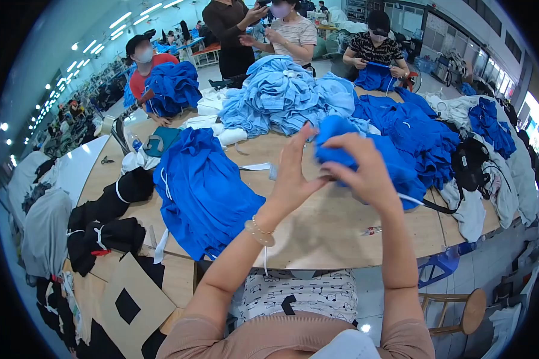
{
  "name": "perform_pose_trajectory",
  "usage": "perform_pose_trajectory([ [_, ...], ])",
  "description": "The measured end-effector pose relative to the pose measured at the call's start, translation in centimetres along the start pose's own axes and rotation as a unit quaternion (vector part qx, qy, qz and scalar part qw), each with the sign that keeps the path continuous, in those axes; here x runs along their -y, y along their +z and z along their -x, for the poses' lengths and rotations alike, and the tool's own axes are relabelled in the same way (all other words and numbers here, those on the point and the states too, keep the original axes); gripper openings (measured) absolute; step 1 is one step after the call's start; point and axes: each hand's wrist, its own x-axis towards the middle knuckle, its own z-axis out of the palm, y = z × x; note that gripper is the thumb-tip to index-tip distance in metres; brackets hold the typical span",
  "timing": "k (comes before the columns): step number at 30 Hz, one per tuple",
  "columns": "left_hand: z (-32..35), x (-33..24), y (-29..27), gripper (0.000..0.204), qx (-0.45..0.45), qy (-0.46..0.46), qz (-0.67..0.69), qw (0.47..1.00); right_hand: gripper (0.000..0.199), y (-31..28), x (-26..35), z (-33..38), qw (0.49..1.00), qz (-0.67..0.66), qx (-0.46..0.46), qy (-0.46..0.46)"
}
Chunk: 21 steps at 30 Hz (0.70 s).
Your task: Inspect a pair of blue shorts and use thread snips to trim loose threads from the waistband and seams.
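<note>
- Right hand (pixel 365 163), 1 o'clock: fingers (pixel 348 142) curl round blurred blue cloth (pixel 334 128), apparently gripping it above the table (pixel 317 242).
- Left hand (pixel 290 172) beside it: thumb and fingers spread wide, seemingly empty.
- Black rolls (pixel 108 207), near 9 o'clock: white ties (pixel 99 237), presumably keeping them bundled.

From my remote station I class this site as a garment workshop. Evidence noted: a wide wooden tabletop (pixel 317 254) bearing heaps of light blue fabric (pixel 281 96) and bright blue fabric (pixel 203 191), with small scissors (pixel 107 160) at its left; at least 4 people (pixel 374 51) beyond it; and rows of ceiling lights (pixel 120 20) above a deep hall (pixel 60 113) crowded at left.
</note>
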Motion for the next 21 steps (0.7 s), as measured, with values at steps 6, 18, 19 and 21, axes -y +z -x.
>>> perform_pose_trajectory([
  [6, 4.4, 3.9, -2.2, 0.023, -0.014, -0.097, -0.085, 0.991, 0.024, 2.9, -1.2, 11.5, 0.967, -0.076, -0.177, 0.168],
  [18, 15.9, 10.4, -3.0, 0.022, -0.028, -0.232, -0.175, 0.956, 0.064, 8.6, -8.2, 30.6, 0.859, 0.257, 0.104, 0.432],
  [19, 16.0, 10.1, -3.1, 0.022, -0.027, -0.234, -0.175, 0.956, 0.064, 8.5, -8.8, 30.6, 0.858, 0.255, 0.106, 0.433],
  [21, 15.9, 10.0, -2.9, 0.021, -0.021, -0.250, -0.179, 0.951, 0.062, 8.4, -10.0, 30.1, 0.852, 0.223, 0.036, 0.472],
])
